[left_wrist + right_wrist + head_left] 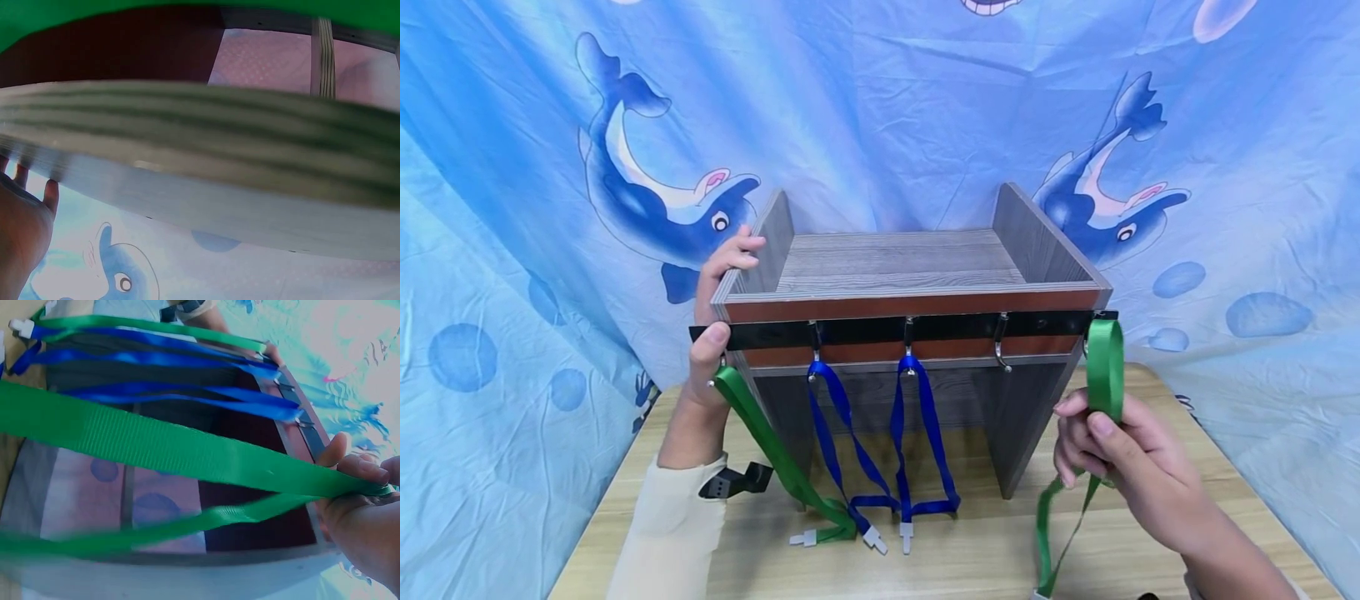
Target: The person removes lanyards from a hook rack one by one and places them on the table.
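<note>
A grey wood-grain shelf unit stands on the table, a black hook strip across its front. At its left side panel my left hand grips the unit, fingertips at the panel's upper edge and thumb on the strip's end. Below that thumb a green lanyard hangs from the leftmost hook. Two blue lanyards hang from the hooks beside it. My right hand pinches another green lanyard, its upper loop right at the strip's right-end hook and its lower part dangling.
One bare hook sits between the blue lanyards and the right end. White lanyard clips lie on the wooden table. A blue dolphin-print curtain surrounds the back and sides.
</note>
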Tool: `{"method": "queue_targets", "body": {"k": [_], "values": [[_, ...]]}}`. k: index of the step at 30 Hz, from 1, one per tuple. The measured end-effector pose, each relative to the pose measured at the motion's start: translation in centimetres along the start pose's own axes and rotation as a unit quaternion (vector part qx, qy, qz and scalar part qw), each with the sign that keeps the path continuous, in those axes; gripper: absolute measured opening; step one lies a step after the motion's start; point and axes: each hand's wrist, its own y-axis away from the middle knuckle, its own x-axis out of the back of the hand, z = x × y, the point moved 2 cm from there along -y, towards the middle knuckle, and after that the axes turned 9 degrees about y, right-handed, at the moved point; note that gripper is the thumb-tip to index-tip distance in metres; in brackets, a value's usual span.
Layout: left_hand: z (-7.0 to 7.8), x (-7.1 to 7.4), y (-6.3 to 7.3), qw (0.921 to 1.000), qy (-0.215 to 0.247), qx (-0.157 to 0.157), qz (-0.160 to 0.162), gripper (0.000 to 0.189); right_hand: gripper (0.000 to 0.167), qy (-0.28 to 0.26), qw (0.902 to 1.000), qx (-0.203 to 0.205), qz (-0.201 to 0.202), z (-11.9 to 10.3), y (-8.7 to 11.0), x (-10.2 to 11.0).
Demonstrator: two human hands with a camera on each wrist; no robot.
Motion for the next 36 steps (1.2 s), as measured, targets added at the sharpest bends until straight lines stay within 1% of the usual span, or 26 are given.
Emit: {"method": "queue_targets", "body": {"k": [4,9,19,22,26,28,31,33,36], "values": [[0.0,0.0,0.0,1.0,-0.003,-0.002,0.0,0.047,0.049,-0.017,0.9997,0.01,0.015,-0.9,-0.1,0.8],[0.0,0.0,0.0,1.0,-0.002,-0.002,0.0,0.046,0.048,-0.018,0.9993,0.016,0.028,-1.5,-0.3,2.0],[0.0,0.1,0.0,1.0,-0.005,-0.003,-0.005,0.047,0.05,-0.023,0.9981,0.014,0.056,-2.1,-0.2,5.4],[0.0,0.1,-0.1,1.0,-0.005,-0.003,-0.008,0.047,0.049,-0.026,0.9973,0.007,0.069,-2.2,-0.1,6.9],[0.0,0.1,-0.1,0.9999,-0.011,-0.004,-0.011,0.047,0.051,-0.005,0.9952,-0.015,0.097,-2.2,0.3,8.9],[0.0,0.1,-0.1,0.9999,-0.012,-0.003,-0.012,0.047,0.051,0.012,0.9929,-0.026,0.116,-2.2,0.5,9.9],[0.0,0.1,-0.1,0.9998,-0.013,-0.003,-0.014,0.047,0.048,0.045,0.9863,-0.051,0.151,-2.0,0.8,11.2],[0.0,0.1,-0.1,0.9998,-0.015,-0.003,-0.014,0.047,0.044,0.079,0.9787,-0.075,0.174,-2.0,0.9,12.1],[0.0,0.1,-0.1,0.9998,-0.012,-0.002,-0.014,0.047,0.038,0.093,0.9701,-0.096,0.202,-1.7,1.0,13.3]]}}
